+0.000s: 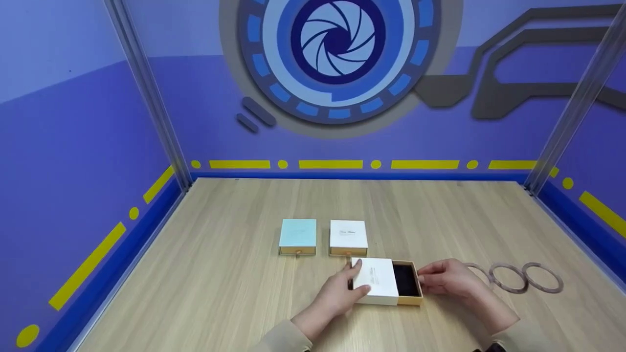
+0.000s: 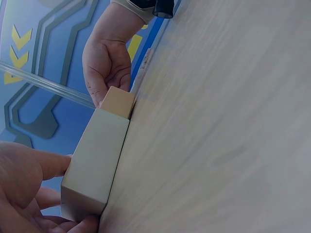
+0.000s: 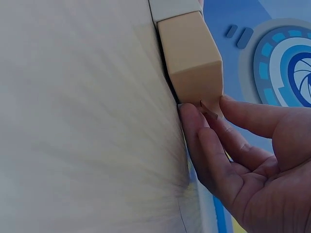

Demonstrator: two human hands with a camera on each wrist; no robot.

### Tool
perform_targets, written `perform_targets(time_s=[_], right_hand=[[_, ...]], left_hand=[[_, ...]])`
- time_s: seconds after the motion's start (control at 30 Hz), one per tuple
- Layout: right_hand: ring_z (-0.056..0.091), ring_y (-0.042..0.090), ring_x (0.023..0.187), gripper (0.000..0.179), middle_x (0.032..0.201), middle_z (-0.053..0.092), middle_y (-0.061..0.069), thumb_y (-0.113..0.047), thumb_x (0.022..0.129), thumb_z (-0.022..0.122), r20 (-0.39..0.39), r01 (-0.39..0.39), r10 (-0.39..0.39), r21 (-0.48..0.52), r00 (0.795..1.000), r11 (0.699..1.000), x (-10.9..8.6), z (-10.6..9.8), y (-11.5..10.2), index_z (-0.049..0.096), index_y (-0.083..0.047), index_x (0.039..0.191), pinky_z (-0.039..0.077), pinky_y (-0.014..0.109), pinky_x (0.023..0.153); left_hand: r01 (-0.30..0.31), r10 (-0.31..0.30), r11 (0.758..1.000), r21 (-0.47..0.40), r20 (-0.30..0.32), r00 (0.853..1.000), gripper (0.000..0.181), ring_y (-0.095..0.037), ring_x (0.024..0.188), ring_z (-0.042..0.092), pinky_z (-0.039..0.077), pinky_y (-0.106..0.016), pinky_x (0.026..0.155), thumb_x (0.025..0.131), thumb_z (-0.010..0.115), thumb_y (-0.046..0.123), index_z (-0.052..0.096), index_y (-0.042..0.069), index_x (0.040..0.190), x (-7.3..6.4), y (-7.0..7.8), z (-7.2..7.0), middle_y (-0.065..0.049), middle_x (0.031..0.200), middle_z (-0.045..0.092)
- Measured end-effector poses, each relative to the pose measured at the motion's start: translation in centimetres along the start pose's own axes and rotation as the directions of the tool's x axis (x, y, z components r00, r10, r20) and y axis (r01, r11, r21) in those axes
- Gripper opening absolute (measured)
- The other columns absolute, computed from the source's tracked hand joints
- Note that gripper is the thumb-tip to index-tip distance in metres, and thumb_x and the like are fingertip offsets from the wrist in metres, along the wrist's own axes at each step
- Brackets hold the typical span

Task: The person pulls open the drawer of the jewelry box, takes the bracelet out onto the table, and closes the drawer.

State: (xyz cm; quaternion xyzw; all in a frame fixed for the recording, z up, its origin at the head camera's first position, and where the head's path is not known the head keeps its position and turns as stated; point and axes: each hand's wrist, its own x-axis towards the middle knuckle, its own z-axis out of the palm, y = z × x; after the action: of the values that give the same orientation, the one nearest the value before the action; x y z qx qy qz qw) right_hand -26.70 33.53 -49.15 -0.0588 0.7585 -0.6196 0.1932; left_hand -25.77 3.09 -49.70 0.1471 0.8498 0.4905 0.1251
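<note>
A white jewelry box [image 1: 375, 282] lies on the table with its tan drawer [image 1: 421, 298] slid partly out to the right. Black lining [image 1: 405, 281] shows inside the drawer. My left hand [image 1: 337, 293] grips the sleeve's left end, thumb on the near side and fingers at the far side; the left wrist view shows its fingers around that end of the white sleeve [image 2: 97, 155]. At the other end, my right hand [image 1: 452, 279] holds the drawer's front with thumb and fingertips. Between those fingers a small ribbon tab [image 3: 209, 110] sticks out.
Behind the held box stand a light blue box [image 1: 298, 233] and another white box [image 1: 348, 234], both closed. Three marbled bangles, among them the middle bangle [image 1: 508, 278] and the rightmost bangle [image 1: 543, 277], lie right of my right hand, which partly covers one. Panel walls enclose the table [image 1: 220, 274].
</note>
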Motion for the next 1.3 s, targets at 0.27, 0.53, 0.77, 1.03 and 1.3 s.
perform_targets(time_s=[0.27, 0.53, 0.77, 1.03, 1.3], right_hand=[[0.074, 0.009, 0.085, 0.034, 0.097, 0.077, 0.002, 0.000, 0.097, 0.065, 0.006, 0.011, -0.011, 0.003, 1.000, 1.000, 0.1, 0.2, 0.0, 0.058, 0.027, 0.118, 0.063, 0.025, 0.079], [0.075, 0.010, 0.089, 0.036, 0.101, 0.078, 0.008, -0.003, 0.096, 0.068, 0.002, 0.009, -0.009, -0.014, 1.000, 1.000, 0.1, 0.4, -0.3, 0.061, 0.023, 0.120, 0.063, 0.026, 0.080], [0.075, 0.010, 0.088, 0.037, 0.101, 0.078, 0.008, -0.002, 0.096, 0.067, 0.003, 0.017, -0.017, -0.032, 1.000, 0.999, 0.2, 0.5, -0.3, 0.060, 0.024, 0.120, 0.063, 0.024, 0.079], [0.074, 0.009, 0.084, 0.033, 0.096, 0.078, 0.004, -0.004, 0.096, 0.068, -0.025, 0.013, -0.015, -0.071, 1.000, 0.997, 0.5, 0.9, -0.3, 0.063, 0.022, 0.116, 0.062, 0.023, 0.075], [0.074, 0.009, 0.083, 0.035, 0.096, 0.078, 0.005, -0.004, 0.096, 0.068, -0.026, 0.014, -0.016, -0.080, 1.000, 0.997, 0.8, 1.4, -0.5, 0.062, 0.023, 0.117, 0.063, 0.024, 0.076]], left_hand=[[-0.004, 0.004, 1.000, 0.005, -0.003, 1.000, 0.069, -0.044, 0.153, 0.030, 0.027, -0.058, 0.125, 0.098, 0.070, 0.032, 0.041, 0.011, 0.158, 0.0, 0.0, 0.0, -0.023, 0.167, 0.028], [-0.005, 0.005, 1.000, 0.003, -0.004, 1.000, 0.068, -0.045, 0.153, 0.031, 0.028, -0.058, 0.125, 0.099, 0.070, 0.029, 0.041, 0.009, 0.157, 0.0, 0.0, 0.1, -0.025, 0.166, 0.028], [-0.017, 0.017, 1.000, 0.002, -0.007, 1.000, 0.068, -0.045, 0.152, 0.033, 0.030, -0.057, 0.124, 0.098, 0.070, 0.028, 0.042, 0.009, 0.157, -0.1, 0.0, 0.0, -0.024, 0.165, 0.031], [-0.019, 0.019, 1.000, 0.002, -0.002, 1.000, 0.068, -0.044, 0.153, 0.031, 0.029, -0.057, 0.125, 0.099, 0.070, 0.030, 0.041, 0.009, 0.157, 0.0, -0.2, 0.0, -0.025, 0.166, 0.029], [-0.013, 0.013, 1.000, -0.006, 0.005, 1.000, 0.068, -0.044, 0.153, 0.030, 0.027, -0.057, 0.125, 0.099, 0.070, 0.030, 0.041, 0.009, 0.157, 0.0, -0.1, 0.0, -0.025, 0.166, 0.028]])
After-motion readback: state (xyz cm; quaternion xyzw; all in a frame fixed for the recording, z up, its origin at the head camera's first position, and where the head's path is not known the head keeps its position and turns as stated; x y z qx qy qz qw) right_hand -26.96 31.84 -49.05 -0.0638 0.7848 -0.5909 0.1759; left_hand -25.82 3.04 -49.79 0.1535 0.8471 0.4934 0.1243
